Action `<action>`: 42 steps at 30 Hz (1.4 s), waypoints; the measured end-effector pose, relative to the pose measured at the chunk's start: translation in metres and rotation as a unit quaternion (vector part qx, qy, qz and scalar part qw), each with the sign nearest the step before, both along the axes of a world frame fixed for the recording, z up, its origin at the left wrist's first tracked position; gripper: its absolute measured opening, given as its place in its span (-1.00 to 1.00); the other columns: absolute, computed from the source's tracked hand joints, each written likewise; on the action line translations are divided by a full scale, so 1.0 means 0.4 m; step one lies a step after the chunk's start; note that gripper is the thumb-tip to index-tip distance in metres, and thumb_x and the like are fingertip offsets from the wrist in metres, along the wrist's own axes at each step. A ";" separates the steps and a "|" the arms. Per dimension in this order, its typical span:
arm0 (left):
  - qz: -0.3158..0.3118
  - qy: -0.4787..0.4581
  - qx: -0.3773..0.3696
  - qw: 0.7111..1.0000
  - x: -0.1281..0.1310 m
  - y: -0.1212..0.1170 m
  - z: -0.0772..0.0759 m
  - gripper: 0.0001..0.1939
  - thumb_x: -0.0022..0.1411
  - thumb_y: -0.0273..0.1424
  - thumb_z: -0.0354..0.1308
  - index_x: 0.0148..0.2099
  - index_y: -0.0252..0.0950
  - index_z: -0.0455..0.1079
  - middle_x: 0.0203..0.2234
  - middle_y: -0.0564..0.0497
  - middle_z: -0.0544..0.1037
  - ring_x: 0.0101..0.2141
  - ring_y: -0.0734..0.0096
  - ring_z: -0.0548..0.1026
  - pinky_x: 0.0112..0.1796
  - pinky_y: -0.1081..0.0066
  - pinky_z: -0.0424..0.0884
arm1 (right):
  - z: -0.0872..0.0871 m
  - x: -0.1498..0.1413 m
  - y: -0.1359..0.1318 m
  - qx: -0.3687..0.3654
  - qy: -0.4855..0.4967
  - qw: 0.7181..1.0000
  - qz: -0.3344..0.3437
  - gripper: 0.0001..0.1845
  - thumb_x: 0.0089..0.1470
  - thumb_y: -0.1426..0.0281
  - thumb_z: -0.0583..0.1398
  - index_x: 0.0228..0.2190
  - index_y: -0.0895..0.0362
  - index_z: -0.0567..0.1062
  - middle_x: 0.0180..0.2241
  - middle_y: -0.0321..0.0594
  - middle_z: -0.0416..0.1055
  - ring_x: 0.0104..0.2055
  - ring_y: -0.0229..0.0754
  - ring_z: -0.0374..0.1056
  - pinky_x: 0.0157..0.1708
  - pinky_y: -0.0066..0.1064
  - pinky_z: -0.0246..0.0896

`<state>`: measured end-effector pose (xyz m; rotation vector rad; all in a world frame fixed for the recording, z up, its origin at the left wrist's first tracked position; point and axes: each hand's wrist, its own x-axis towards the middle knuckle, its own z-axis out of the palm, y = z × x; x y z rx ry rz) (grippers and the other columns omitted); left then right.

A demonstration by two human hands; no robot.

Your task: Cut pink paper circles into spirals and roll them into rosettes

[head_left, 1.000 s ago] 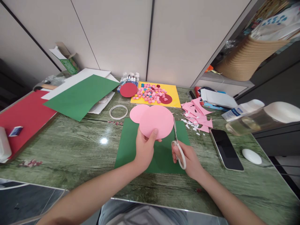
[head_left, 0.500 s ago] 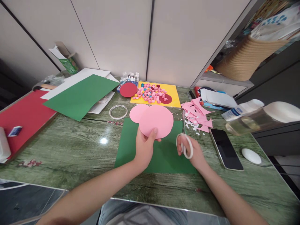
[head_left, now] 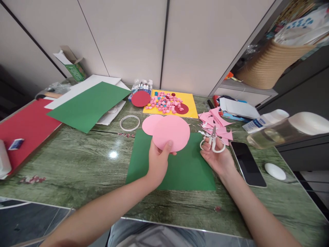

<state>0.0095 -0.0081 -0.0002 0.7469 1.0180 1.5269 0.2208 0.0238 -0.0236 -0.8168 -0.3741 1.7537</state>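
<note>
My left hand pinches the lower edge of a pink paper circle, thumb on top, above a green sheet on the table. Behind it, partly covered from this angle, lies a second pink paper circle. To the right, my right hand is turned palm up with white-handled scissors in its fingers, the blades pointing away from me. Just beyond the scissors are pink paper offcuts and small white scraps.
A yellow sheet bears many small pink pieces and a dark red circle. A tape ring, a red circle and a large green sheet lie leftward. On the right are a phone, a white mouse-shaped object and bottles.
My right hand has moved the scissors away from the pink circle's edge to the right, and its palm has turned upward. My left hand and the circle have stayed in place.
</note>
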 end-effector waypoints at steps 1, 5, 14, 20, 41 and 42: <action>0.000 0.000 0.000 1.000 0.000 0.000 -0.001 -0.54 0.10 -0.31 0.21 0.05 -0.25 0.24 0.01 -0.13 0.36 -0.20 0.34 0.43 -0.51 0.55 0.46 | 0.001 -0.003 -0.003 0.004 -0.005 1.000 0.007 -0.64 0.13 0.11 0.10 -0.41 0.16 0.46 -0.56 -0.32 0.24 -0.54 -0.35 0.20 -0.57 -0.53 0.25; 0.002 -0.001 0.001 1.000 0.001 0.001 -0.001 -0.55 0.10 -0.32 0.22 0.04 -0.25 0.25 0.02 -0.13 0.36 -0.20 0.34 0.43 -0.50 0.55 0.45 | 0.009 -0.011 -0.012 0.030 -0.044 0.998 0.024 -0.66 0.13 0.12 0.11 -0.48 0.12 0.42 -0.60 -0.37 0.14 -0.60 -0.35 0.11 -0.63 -0.53 0.19; 0.011 -0.006 0.001 1.000 -0.015 0.016 0.010 -0.56 0.08 -0.33 0.23 0.01 -0.26 0.26 -0.04 -0.10 0.41 -0.19 0.35 0.43 -0.47 0.56 0.44 | 0.046 -0.073 -0.069 0.154 -0.145 0.951 0.225 -0.37 0.09 -0.13 -0.10 -0.37 0.14 0.44 -0.58 -0.29 0.20 -0.55 -0.23 0.15 -0.45 -0.31 0.21; 0.033 -0.005 0.010 0.999 -0.025 0.024 0.019 -0.58 0.09 -0.33 0.22 0.00 -0.25 0.27 -0.05 -0.10 0.42 -0.25 0.41 0.43 -0.47 0.57 0.41 | 0.036 -0.102 -0.122 0.290 -0.396 0.825 0.279 -0.40 0.06 -0.15 -0.04 -0.37 0.15 0.38 -0.55 -0.26 0.26 -0.50 -0.22 0.15 -0.48 -0.39 0.07; 0.000 -0.015 0.002 1.000 -0.007 -0.002 0.014 -0.64 0.08 -0.33 0.23 -0.06 -0.26 0.30 -0.15 -0.05 0.44 -0.31 0.46 0.41 -0.50 0.57 0.42 | 0.037 -0.115 -0.139 0.308 -0.473 0.794 0.227 -0.48 0.17 -0.04 -0.12 -0.37 0.12 0.34 -0.56 -0.29 0.28 -0.50 -0.23 0.19 -0.45 -0.38 0.07; -0.002 -0.013 0.003 1.000 -0.005 -0.004 0.014 -0.64 0.08 -0.33 0.24 -0.06 -0.26 0.30 -0.15 -0.05 0.44 -0.31 0.46 0.41 -0.50 0.56 0.42 | 0.036 -0.115 -0.139 0.308 -0.474 0.794 0.224 -0.48 0.18 -0.04 -0.12 -0.36 0.12 0.34 -0.56 -0.29 0.28 -0.51 -0.23 0.19 -0.46 -0.39 0.07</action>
